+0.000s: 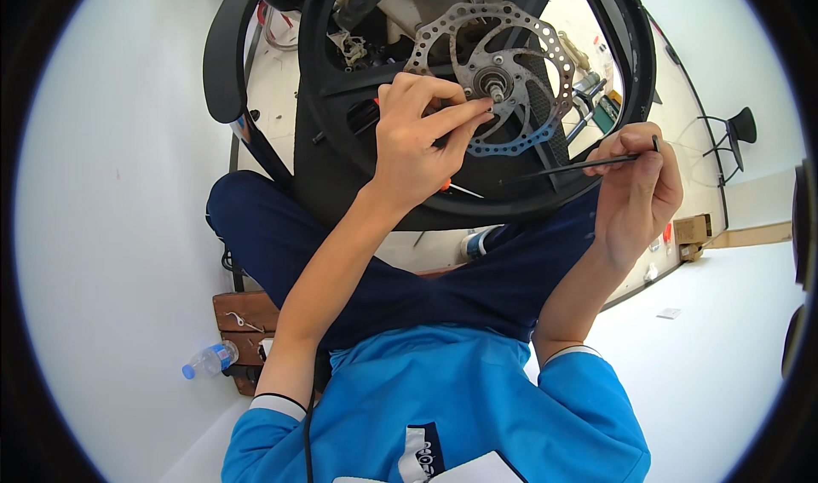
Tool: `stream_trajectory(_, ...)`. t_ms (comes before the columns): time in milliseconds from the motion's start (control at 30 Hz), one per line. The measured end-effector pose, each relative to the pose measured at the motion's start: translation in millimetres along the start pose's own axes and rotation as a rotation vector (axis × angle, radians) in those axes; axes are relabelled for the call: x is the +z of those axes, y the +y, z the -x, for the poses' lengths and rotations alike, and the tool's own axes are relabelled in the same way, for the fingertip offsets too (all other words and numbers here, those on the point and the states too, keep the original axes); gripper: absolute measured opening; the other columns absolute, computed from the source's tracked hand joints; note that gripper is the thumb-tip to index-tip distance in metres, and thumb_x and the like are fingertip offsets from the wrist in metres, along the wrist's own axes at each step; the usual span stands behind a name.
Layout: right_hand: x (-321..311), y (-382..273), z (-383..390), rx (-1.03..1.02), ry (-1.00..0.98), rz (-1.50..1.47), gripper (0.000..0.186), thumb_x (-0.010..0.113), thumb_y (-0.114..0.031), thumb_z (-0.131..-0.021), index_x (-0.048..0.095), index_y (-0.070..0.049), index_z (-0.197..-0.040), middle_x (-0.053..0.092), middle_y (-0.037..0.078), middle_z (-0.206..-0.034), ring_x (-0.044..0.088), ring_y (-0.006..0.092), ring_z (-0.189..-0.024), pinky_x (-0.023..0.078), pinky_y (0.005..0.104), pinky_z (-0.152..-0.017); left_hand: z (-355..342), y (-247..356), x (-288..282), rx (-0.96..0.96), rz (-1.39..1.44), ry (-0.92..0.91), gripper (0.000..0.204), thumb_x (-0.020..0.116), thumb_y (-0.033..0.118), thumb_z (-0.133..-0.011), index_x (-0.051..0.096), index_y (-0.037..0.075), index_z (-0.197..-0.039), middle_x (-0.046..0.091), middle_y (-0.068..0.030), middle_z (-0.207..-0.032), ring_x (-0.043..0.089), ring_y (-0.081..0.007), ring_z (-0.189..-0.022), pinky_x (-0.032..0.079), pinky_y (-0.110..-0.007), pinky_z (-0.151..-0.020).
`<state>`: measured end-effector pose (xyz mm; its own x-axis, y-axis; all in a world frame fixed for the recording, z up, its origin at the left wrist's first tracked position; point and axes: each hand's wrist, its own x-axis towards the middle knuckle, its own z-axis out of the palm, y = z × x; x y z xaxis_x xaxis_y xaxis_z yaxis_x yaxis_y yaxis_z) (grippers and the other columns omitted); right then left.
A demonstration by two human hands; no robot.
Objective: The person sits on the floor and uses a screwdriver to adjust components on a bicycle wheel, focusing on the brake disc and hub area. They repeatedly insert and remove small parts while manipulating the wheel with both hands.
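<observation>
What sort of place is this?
Perhaps a small, makeshift repair space: there is a black wheel with a brake disc, and what looks like a hex key in the person's right hand.

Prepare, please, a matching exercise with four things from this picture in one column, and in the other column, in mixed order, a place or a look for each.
1. Left hand
2. Right hand
3. Metal disc
4. Plastic bottle

A. Clear, with a blue cap
B. Holds a thin black rod
C. Has its fingertips at the axle
D. Round, with many small holes near its edge

Right pairs: 1-C, 2-B, 3-D, 4-A.
</observation>
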<state>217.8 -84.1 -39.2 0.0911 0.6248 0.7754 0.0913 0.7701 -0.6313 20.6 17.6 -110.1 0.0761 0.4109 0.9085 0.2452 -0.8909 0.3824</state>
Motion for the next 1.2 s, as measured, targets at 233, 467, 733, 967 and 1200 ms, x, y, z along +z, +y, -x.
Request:
stream_trajectory(233,6,-1,2,-0.058,0.176,0.159,0.027,0.054,-0.012,-0.104,0.063,0.013,-0.106,0.066,0.022,-0.098,0.070,0.0231,-0.078,0.061,0.0319,-0.066,1,1,2,-0.027,0.018,0.008,0.023,0.085,0.002,-0.067,0.080,0.010,-0.088,0.064,0.0020,-0.081,0.052,-0.0154,-0.075,0.038,-0.029,-0.069)
stream_trajectory(467,24,-5,-4,-0.131,0.186,0.344,0.022,0.058,-0.009,-0.101,0.066,0.012,-0.106,0.072,0.023,-0.093,0.073,0.0233,-0.074,0.060,0.0303,-0.070,2,3,3,-0.041,0.034,0.004,0.023,0.083,0.001,-0.068,0.080,0.010,-0.089,0.065,0.0019,-0.080,0.052,-0.0158,-0.076,0.037,-0.029,-0.069)
stream_trajectory(733,38,-3,-3,-0.148,0.128,0.433,0.016,0.059,0.002,-0.097,0.066,0.012,-0.107,0.072,0.023,-0.093,0.074,0.0228,-0.076,0.060,0.0293,-0.069,2,2,2,-0.040,0.039,0.006,0.025,0.083,0.001,-0.067,0.080,0.011,-0.090,0.066,0.0019,-0.081,0.053,-0.0162,-0.077,0.037,-0.030,-0.070)
stream_trajectory(967,48,-12,-4,-0.241,-0.008,0.677,0.012,0.067,0.012,-0.083,0.072,0.011,-0.095,0.073,0.020,-0.090,0.074,0.0230,-0.077,0.060,0.0271,-0.066,4,0,3,-0.031,0.034,0.014,0.026,0.083,0.002,-0.068,0.080,0.012,-0.091,0.065,0.0023,-0.081,0.053,-0.0163,-0.077,0.037,-0.030,-0.070)
stream_trajectory(1200,50,-17,-4,-0.229,0.032,0.564,0.012,0.067,0.012,-0.084,0.071,0.011,-0.095,0.073,0.021,-0.087,0.074,0.0245,-0.075,0.061,0.0275,-0.065,3,0,3,-0.031,0.037,0.006,0.025,0.083,0.003,-0.068,0.080,0.012,-0.091,0.065,0.0028,-0.081,0.053,-0.0162,-0.077,0.037,-0.030,-0.070)
